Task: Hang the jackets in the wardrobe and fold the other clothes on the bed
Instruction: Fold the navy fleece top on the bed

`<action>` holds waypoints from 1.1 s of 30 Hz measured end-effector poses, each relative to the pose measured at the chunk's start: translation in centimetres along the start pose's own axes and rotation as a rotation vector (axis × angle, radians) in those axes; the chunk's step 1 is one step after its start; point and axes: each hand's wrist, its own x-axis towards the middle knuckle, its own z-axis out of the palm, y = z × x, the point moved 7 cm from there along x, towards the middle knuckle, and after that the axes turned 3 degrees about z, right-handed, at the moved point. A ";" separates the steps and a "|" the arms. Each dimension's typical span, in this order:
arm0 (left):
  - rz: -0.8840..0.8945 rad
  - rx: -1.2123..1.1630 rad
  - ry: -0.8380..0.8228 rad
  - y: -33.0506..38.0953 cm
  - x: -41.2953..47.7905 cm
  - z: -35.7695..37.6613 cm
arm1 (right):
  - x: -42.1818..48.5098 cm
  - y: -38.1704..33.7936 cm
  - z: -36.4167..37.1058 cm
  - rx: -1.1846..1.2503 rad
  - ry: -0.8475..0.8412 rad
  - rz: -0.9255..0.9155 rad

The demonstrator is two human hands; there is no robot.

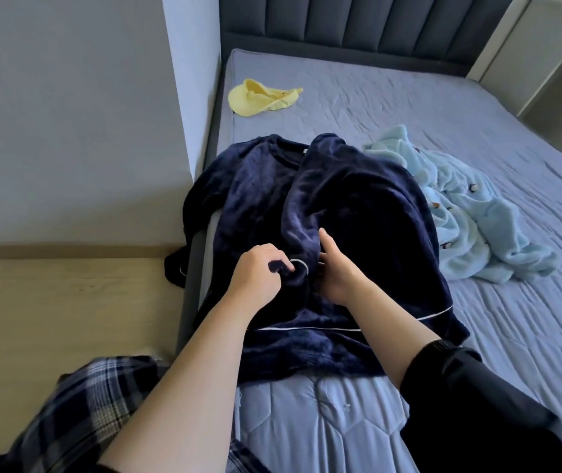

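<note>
A navy fleece top (259, 199) with white piping lies spread on the left side of the bed (477, 336), one sleeve hanging over the bed's left edge. Its other sleeve is folded across the front. My left hand (257, 273) pinches the white-trimmed cuff of that sleeve. My right hand (335, 268) rests beside it on the fabric, thumb raised; its fingertips are tucked under the cuff, so its hold is unclear. A light blue fleece garment (460, 213) lies crumpled to the right of the navy top.
A yellow cap (259, 99) lies near the padded dark headboard (358, 25). A grey wall (68, 114) and wooden floor (50, 319) lie left of the bed. A plaid garment (85, 414) is at the lower left.
</note>
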 end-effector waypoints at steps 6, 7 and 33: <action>-0.332 -0.572 -0.341 -2.0 -0.6 1.6 | -0.1 -2.8 0.9 0.231 0.055 -0.084; -0.431 -0.709 -0.367 -2.8 -0.8 1.8 | -0.2 -2.8 0.3 0.278 0.069 -0.101; -0.909 0.047 -0.174 -9.6 -2.9 0.1 | -2.6 3.1 -3.0 -0.442 0.396 -0.101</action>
